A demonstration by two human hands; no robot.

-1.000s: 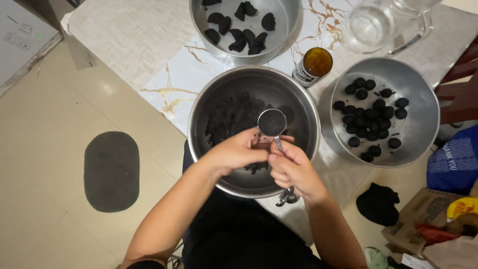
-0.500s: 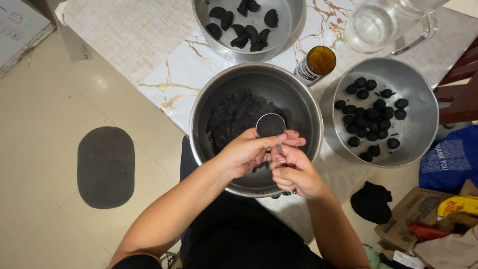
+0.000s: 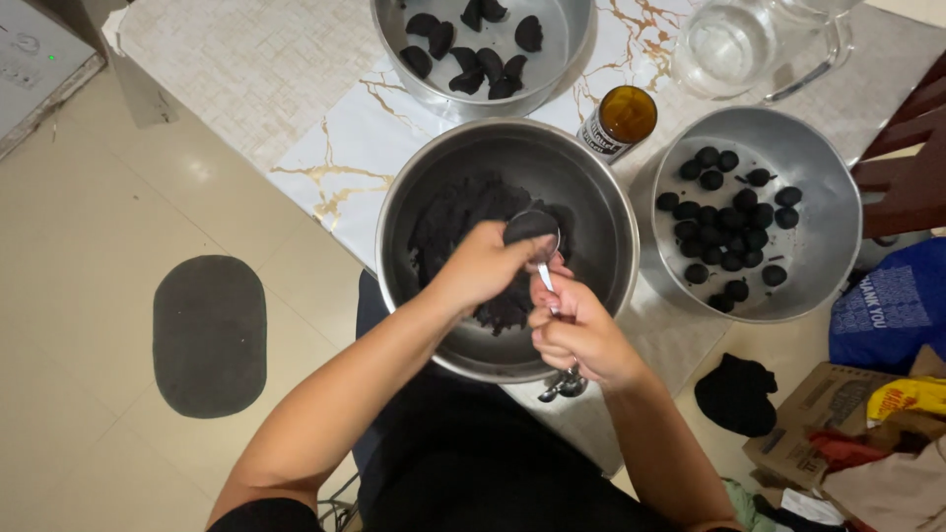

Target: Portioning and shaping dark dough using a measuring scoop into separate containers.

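A large steel bowl (image 3: pixel 601 202) holds a heap of black dough (image 3: pixel 448 222). My right hand (image 3: pixel 576 330) grips the handle of a small metal measuring scoop (image 3: pixel 532 227) filled with the black dough, held over the bowl. My left hand (image 3: pixel 483 266) is at the scoop's rim, its fingers pressing on the filling. More scoops on a ring (image 3: pixel 564 384) dangle under my right hand.
A steel bowl (image 3: pixel 833 187) at the right holds several black balls. Another steel bowl (image 3: pixel 576 39) at the top holds folded black pieces. An amber jar (image 3: pixel 619 120), a glass jug (image 3: pixel 734 44), a dark oval floor mat (image 3: pixel 209 335), a black cloth (image 3: pixel 737 394) and cardboard clutter (image 3: pixel 847 433) lie around.
Both hands with the scoop have shifted slightly lower in the bowl, and my left fingers have closed over the scoop's rim.
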